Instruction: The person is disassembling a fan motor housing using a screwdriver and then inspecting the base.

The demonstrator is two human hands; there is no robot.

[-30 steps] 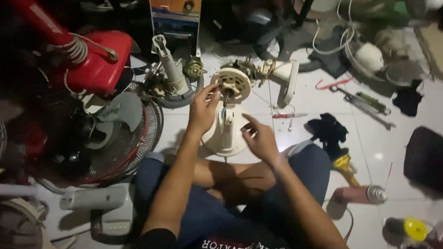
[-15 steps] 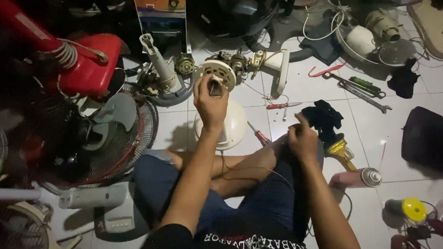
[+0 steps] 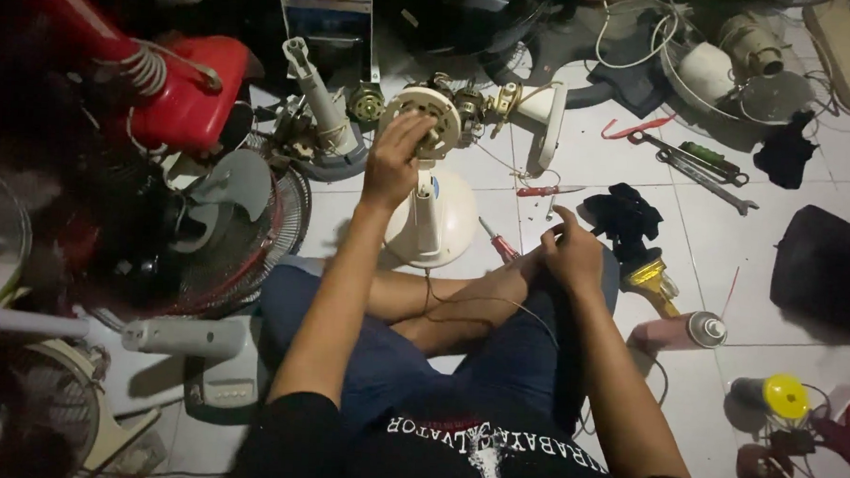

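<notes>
We hold the fan motor point(image 3: 432, 118) steady with the left hand point(image 3: 397, 161) clasped on its round face, directly above the cream fan base point(image 3: 433, 218) on which it stands. The right hand point(image 3: 569, 255), to the right of the base, rests on the knee with fingers loosely curled, apparently pinching a thin wire. We judge disassembly as partly complete: the motor sits bare without guard or blade, while a red-handled screwdriver point(image 3: 499, 240) lies beside the base.

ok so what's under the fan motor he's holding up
Under the fan motor, gripped by the left hand, a cream neck runs down to a round cream base on the tiled floor. The hand covers the motor's left side.
</notes>
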